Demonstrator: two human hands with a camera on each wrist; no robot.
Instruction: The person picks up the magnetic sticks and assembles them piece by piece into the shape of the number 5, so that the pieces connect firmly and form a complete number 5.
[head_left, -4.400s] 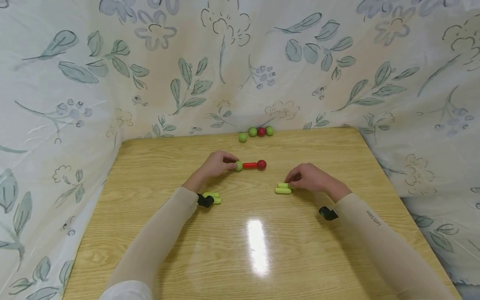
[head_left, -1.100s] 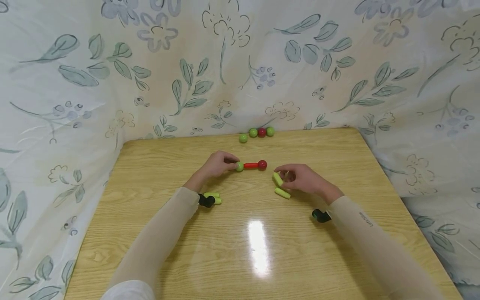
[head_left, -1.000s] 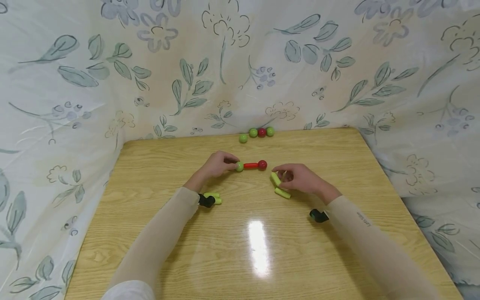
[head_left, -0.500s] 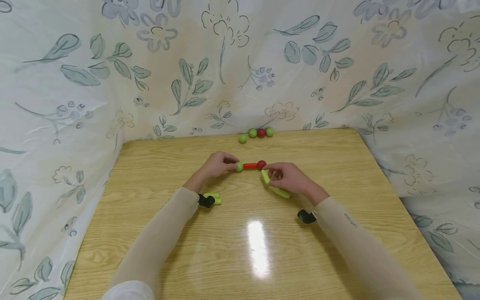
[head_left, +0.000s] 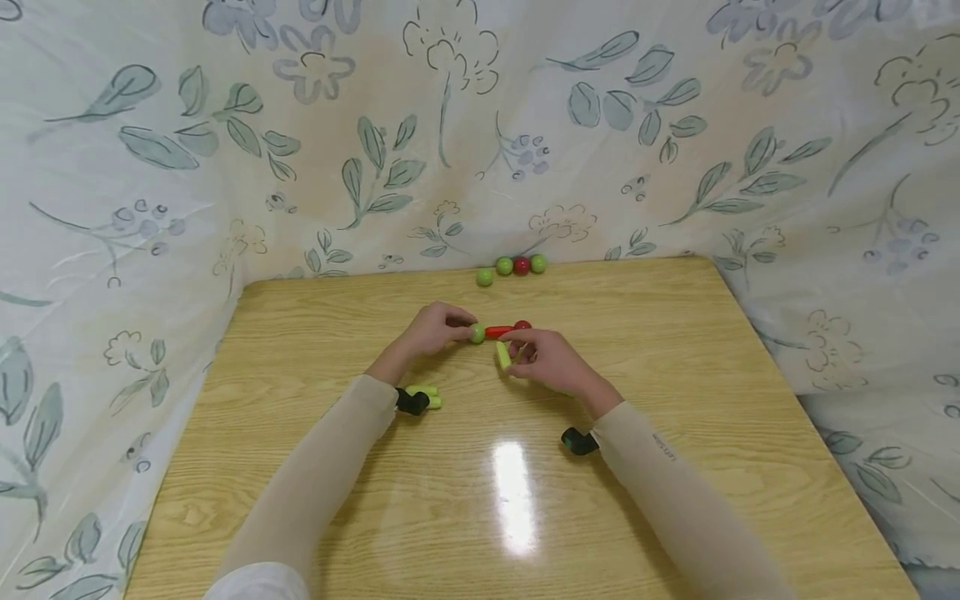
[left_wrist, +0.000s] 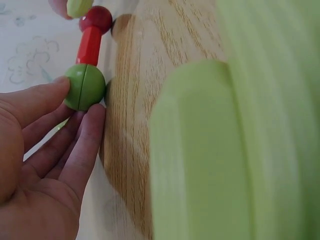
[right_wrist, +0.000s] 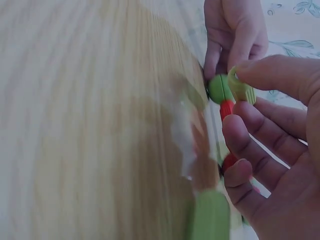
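My left hand (head_left: 438,327) pinches a green ball (left_wrist: 86,86) between thumb and fingertips. A short red rod (left_wrist: 88,46) joins that ball to a dark red ball (left_wrist: 96,20), making one straight piece. In the head view my right fingers partly cover the red ball. My right hand (head_left: 551,360) pinches a lime-green rod (head_left: 503,357) between thumb and fingers, close in front of the red rod. The right wrist view shows a round hole in the end of this held rod (right_wrist: 242,89).
Two lime-green rods (head_left: 422,390) lie below my left wrist, partly behind a black wrist camera (head_left: 412,402). Another rod (head_left: 567,392) is mostly hidden by my right hand. Several green and red balls (head_left: 521,266) stand along the back edge of the wooden table (head_left: 315,333), before a floral cloth.
My right hand has picked up one of two lime-green rods, tilted it and carried it left toward the joined piece. The other rod got turned slightly. My left hand stays in place.
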